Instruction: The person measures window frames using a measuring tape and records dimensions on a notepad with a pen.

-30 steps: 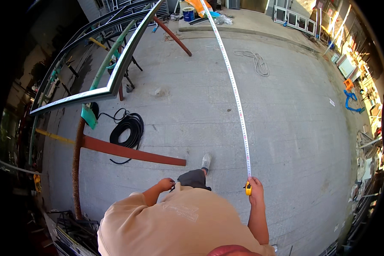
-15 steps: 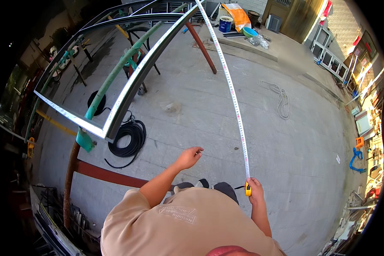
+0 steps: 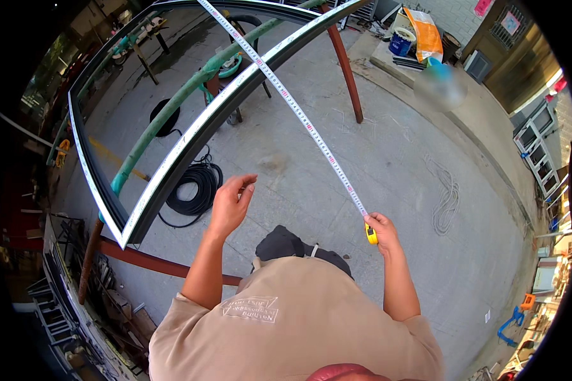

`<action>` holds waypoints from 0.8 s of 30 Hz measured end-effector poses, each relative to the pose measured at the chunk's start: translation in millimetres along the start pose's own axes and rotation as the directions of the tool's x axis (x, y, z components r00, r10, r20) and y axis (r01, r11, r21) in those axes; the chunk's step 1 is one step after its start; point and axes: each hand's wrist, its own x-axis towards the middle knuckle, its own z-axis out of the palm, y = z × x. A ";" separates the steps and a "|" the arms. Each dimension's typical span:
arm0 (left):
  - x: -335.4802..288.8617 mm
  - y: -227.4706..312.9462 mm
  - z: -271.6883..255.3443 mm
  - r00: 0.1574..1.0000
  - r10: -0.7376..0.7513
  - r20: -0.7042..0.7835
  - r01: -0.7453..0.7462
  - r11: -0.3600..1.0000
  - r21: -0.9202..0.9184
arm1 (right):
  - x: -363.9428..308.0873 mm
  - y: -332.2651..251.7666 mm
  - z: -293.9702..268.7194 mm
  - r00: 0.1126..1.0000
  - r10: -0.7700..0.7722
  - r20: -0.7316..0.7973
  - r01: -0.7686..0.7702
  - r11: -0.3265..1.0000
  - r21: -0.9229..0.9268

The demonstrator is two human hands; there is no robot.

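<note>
My right hand (image 3: 382, 232) grips a yellow tape measure (image 3: 371, 233) in front of my body. Its white blade (image 3: 311, 130) is drawn far out, running up and to the left across the near bar of a large metal frame (image 3: 200, 127) and on past the upper edge of the view. With nothing in it, my left hand (image 3: 232, 204) hovers over the floor to the right of the frame's near corner, fingers loosely bent and thumb apart. The frame has a shiny pale face and dark sides, and rests raised on a green-wrapped pole (image 3: 165, 117).
Below the frame lies a coil of black hose (image 3: 196, 190). Reddish-brown support legs (image 3: 346, 76) and a low beam (image 3: 152, 261) stand close by. A pale rope (image 3: 448, 197) lies on the floor at the right. Farther back are a blue bucket (image 3: 401, 42) and an orange-white sack (image 3: 424, 35).
The tape blade has swung left and now crosses the frame's near bar. Both hands have moved forward, the left also leftward. The frame appears nearer in view.
</note>
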 end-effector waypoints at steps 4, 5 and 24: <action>61.4 16.6 -8.5 0.972 0.001 -0.235 -0.011 0.999 -0.040 | 98.6 -101.1 12.6 0.995 -0.016 0.097 0.024 0.996 -0.085; 77.7 18.1 -10.9 0.957 0.017 -0.288 -0.017 1.000 0.001 | 124.2 -120.8 17.7 0.992 -0.031 0.126 0.048 0.990 -0.132; 364.7 42.7 -46.3 0.920 0.140 -0.366 0.180 0.678 0.713 | 450.0 -525.3 104.5 0.752 0.064 0.656 0.517 0.560 -0.647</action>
